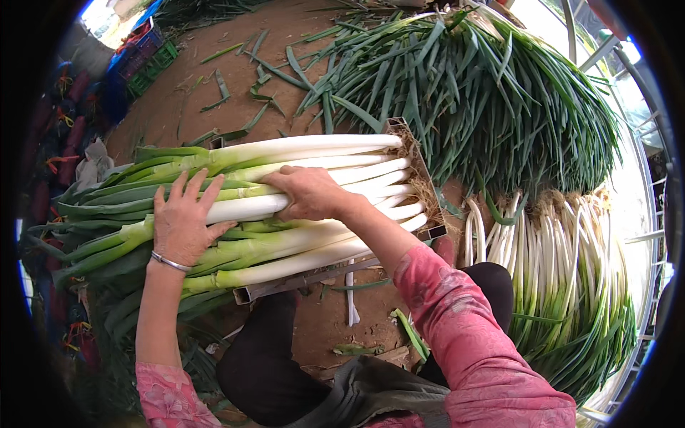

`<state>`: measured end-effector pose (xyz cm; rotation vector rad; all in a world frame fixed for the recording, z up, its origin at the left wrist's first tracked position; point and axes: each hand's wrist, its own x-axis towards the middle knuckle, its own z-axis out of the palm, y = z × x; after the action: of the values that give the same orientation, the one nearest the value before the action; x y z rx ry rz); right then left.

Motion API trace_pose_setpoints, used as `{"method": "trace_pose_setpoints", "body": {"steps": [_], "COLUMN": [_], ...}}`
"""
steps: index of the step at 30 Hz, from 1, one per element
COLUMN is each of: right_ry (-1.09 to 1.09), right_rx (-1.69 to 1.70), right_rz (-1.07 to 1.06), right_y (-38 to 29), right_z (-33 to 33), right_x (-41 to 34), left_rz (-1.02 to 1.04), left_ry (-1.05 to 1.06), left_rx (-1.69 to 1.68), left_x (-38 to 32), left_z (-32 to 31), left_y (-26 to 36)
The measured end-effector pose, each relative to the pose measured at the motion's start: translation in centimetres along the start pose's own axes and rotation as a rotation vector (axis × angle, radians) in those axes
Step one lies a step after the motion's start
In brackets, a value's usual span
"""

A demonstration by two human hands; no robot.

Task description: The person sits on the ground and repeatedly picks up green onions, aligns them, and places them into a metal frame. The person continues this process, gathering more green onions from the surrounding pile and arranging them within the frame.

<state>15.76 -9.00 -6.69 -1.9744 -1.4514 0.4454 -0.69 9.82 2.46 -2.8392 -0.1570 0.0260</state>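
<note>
A layer of large green onions lies sideways on a square-tube metal frame. Their white stalks and roots point right, and the green leaves spread left. My right hand curls around the white shank of one green onion on top of the layer. Over that same stalk, farther left, rests my left hand, palm down with spread fingers, a bracelet at its wrist. The root ends sit along the upright right side of the frame. My palms hide part of the stalks beneath.
A large heap of green onions stands at the upper right, leaves hanging down. Below it lies another pile, with white stalks showing. Loose leaves litter the earth floor. Crates and tied dark bundles line the left.
</note>
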Motion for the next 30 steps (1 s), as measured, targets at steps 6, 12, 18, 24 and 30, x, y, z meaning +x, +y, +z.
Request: {"method": "trace_pose_setpoints", "body": {"steps": [6, 12, 18, 24, 30], "right_ry": [0.224, 0.251, 0.101, 0.493, 0.484], "right_rx": [-0.184, -0.2, -0.056, 0.024, -0.087], "right_rz": [0.13, 0.162, 0.201, 0.408, 0.388], "right_y": [5.1, 5.4, 6.1, 5.8, 7.2], "right_z": [-0.2, -0.6, -2.1, 2.2, 2.5], "right_x": [-6.4, -7.5, -6.5, -2.3, -3.4], "left_rz": [0.046, 0.266, 0.292, 0.134, -0.06], "left_ry": [0.206, 0.331, 0.2, 0.109, 0.063], "left_rx": [0.043, -0.001, -0.022, 0.044, 0.078], "left_x": [-4.3, -4.6, -2.9, -2.3, 0.5], "left_z": [-0.1, -0.2, 1.7, 3.1, 4.8], "left_y": [1.9, 2.2, -2.6, -1.8, 0.3]}}
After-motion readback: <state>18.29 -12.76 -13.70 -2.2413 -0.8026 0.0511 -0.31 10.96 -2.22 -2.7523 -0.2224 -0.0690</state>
